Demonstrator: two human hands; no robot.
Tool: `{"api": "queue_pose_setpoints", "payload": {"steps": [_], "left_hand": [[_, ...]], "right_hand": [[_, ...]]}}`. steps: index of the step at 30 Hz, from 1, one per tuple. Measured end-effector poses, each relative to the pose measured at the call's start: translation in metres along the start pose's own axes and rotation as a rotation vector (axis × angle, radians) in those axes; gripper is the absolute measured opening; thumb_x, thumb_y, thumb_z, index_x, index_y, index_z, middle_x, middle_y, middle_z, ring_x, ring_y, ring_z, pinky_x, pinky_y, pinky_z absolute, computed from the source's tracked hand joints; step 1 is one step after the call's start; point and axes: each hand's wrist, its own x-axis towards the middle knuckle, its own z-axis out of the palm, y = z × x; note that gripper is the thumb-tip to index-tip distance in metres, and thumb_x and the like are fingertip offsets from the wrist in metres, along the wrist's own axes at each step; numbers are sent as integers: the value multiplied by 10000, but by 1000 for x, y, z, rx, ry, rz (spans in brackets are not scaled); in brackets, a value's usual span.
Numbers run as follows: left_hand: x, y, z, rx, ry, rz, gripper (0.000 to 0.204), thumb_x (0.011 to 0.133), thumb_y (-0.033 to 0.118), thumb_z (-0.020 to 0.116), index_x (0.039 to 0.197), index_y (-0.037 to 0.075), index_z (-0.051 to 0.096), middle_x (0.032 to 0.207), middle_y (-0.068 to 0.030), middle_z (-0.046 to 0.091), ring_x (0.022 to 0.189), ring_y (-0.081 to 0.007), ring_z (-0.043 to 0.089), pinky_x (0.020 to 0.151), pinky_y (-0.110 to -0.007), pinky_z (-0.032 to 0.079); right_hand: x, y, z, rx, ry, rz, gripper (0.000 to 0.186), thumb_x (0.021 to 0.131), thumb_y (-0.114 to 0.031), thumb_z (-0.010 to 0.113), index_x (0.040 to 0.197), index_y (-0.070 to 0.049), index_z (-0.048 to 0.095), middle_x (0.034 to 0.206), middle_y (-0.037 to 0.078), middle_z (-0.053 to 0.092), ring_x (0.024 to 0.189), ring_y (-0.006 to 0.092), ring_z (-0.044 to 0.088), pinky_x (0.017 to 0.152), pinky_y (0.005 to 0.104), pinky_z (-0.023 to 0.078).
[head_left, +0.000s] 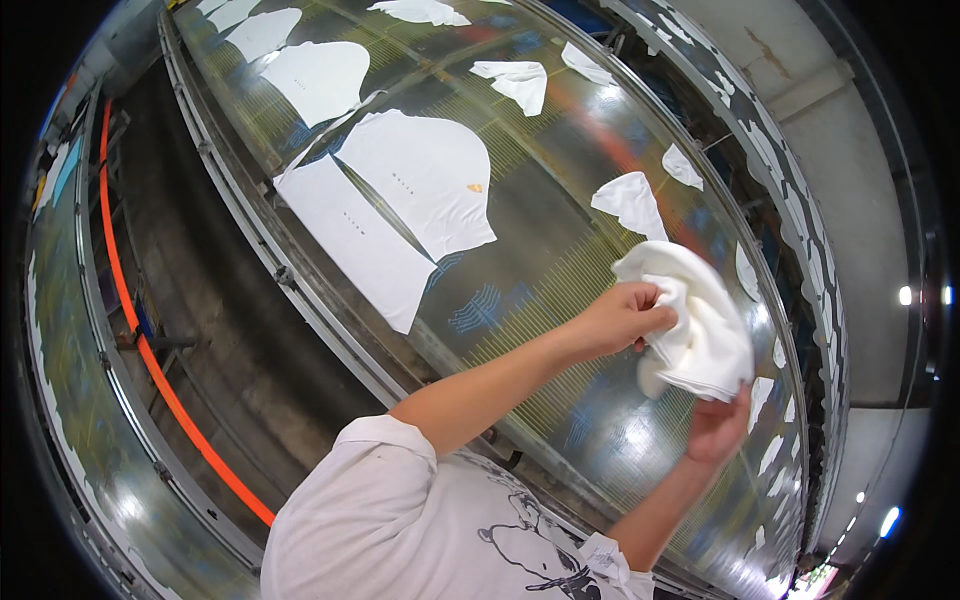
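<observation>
A bunched piece of white fabric is held up above the long table, its folds hanging between my two hands. My left hand pinches its near-left edge between thumb and fingers. My right hand grips the lower right edge, with the fingertips partly behind the cloth. Just beyond the held fabric, a small white cut piece lies on the table. Farther left, a large white cut panel is spread flat, with small printed marks and an orange-brown spot. Another white panel lies close beside it.
More white panels lie toward the table's far end. Small white scraps line its right side. A metal rail edges the table on the left. Past a dark aisle, an orange strip runs along a second table.
</observation>
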Motion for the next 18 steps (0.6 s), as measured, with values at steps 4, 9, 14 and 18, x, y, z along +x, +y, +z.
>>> {"api": "queue_pose_setpoints", "payload": {"steps": [4, 9, 14, 18], "left_hand": [[-52, 65, -7, -1, 46, 2, 263, 991, 290, 675, 1106, 54, 665, 924, 23, 672, 779, -44, 599, 646, -225, 475], [-132, 61, -52, -89, 282, -100, 210, 974, 257, 698, 1061, 73, 647, 923, 19, 660, 749, -40, 580, 624, -214, 454], [-149, 6, -77, -109, 303, -250, 147, 978, 229, 688, 988, 95, 629, 845, 35, 603, 710, -37, 535, 617, -213, 433], [-115, -24, -68, -1, 394, -296, 149, 980, 233, 684, 942, 106, 614, 816, 40, 577, 692, -53, 519, 623, -225, 440]], "right_hand": [[-58, -40, -34, 48, 92, -51, 424, 1000, -202, 571, 1371, 0, 542, 1376, 141, 612, 1280, 271, 582, 1100, 451, 460], [-167, -21, -87, 44, 336, 50, 339, 1009, -191, 576, 1298, -15, 590, 1283, 127, 663, 1133, 244, 647, 847, 373, 547], [-195, 25, -121, 81, 514, 164, 206, 997, -167, 615, 1156, -37, 622, 1117, 89, 706, 914, 197, 667, 635, 287, 511], [-167, 46, -126, 120, 567, 273, 184, 999, -170, 615, 1141, -53, 609, 1068, 63, 690, 872, 177, 643, 658, 297, 510]]}}
